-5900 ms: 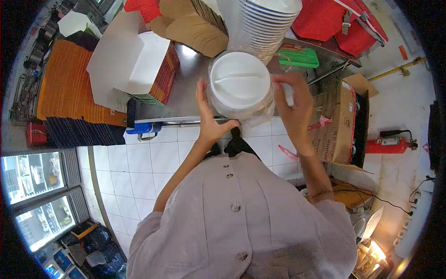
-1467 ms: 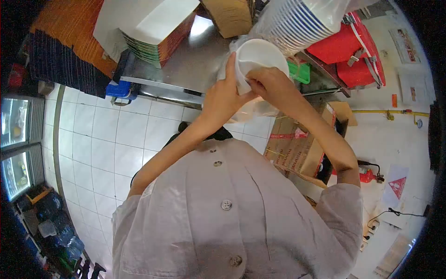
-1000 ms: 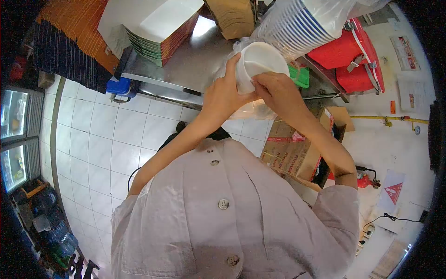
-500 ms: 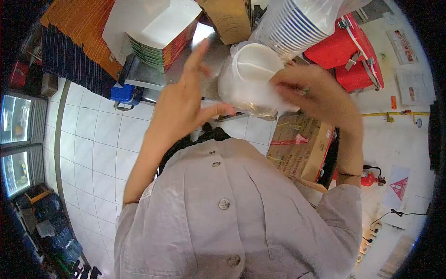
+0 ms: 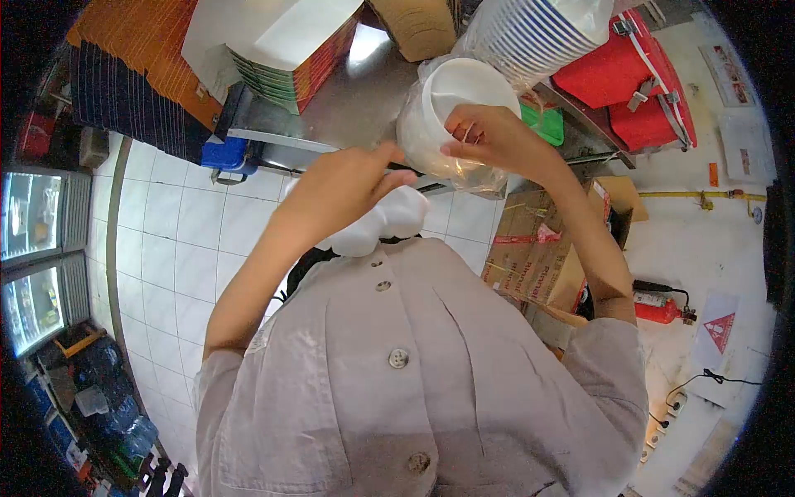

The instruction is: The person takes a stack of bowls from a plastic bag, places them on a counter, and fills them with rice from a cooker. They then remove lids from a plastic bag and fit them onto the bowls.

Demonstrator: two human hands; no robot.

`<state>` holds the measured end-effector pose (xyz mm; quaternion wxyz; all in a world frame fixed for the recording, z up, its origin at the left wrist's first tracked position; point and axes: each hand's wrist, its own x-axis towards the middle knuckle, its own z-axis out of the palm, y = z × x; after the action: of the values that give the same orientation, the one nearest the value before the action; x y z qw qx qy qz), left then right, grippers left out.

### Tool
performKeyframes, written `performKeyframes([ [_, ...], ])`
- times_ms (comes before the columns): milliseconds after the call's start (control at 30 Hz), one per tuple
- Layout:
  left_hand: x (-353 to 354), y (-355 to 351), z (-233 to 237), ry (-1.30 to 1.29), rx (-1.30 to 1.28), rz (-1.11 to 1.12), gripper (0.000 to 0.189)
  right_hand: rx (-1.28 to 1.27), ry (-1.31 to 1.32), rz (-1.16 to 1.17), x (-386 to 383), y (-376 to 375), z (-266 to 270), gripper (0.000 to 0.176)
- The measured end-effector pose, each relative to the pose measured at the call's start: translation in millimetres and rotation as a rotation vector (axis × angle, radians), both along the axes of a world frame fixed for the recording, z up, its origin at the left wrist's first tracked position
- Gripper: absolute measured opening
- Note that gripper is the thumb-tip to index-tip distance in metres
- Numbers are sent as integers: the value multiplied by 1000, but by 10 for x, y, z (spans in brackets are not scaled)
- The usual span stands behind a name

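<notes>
A stack of white bowls [image 5: 478, 74], wrapped in clear plastic, lies tipped at the counter's front edge with its mouth facing me. My right hand [image 5: 501, 145] is at the mouth, fingers bent and thumb closed near the rim, apparently gripping the top bowl. My left hand [image 5: 339, 186] is left of the wrapped stack, index finger and thumb stretched towards it. Beneath and behind this hand shows a smooth white lobed thing [image 5: 402, 211], close to my shirt front. It seems held by the left hand's lower fingers, which are hidden.
On the metal counter [image 5: 352, 103] stand nested paper trays [image 5: 286, 74], stacked folded cardboard [image 5: 137, 91] and blue-striped cups [image 5: 538, 37] in plastic. Red bags [image 5: 613, 79] and a green item [image 5: 545, 124] are on the right. A cardboard box [image 5: 534, 248] and fire extinguisher [image 5: 658, 309] stand lower.
My right hand has moved left onto the bowl's mouth. My left hand has lowered and turned towards the stack. The white lobed thing has appeared beneath it, and the bowl's inside now looks undivided.
</notes>
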<state>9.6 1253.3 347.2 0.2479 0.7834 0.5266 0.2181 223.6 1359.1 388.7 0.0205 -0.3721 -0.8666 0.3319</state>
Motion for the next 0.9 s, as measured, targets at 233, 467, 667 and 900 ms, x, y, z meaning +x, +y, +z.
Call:
performKeyframes([
  [233,486,448,-194,-104,-78,207,103,-294,-5,-44,85,247,-62,15],
  [467,556,530,-379,-204,-24,220,105,-472,-38,-64,85,363,-30,15],
  [667,640,593,-549,-376,-10,285,104,72,-31,180,61,287,-58,17],
  [900,622,580,-462,-466,-84,315,103,435,-67,216,68,135,236,14],
])
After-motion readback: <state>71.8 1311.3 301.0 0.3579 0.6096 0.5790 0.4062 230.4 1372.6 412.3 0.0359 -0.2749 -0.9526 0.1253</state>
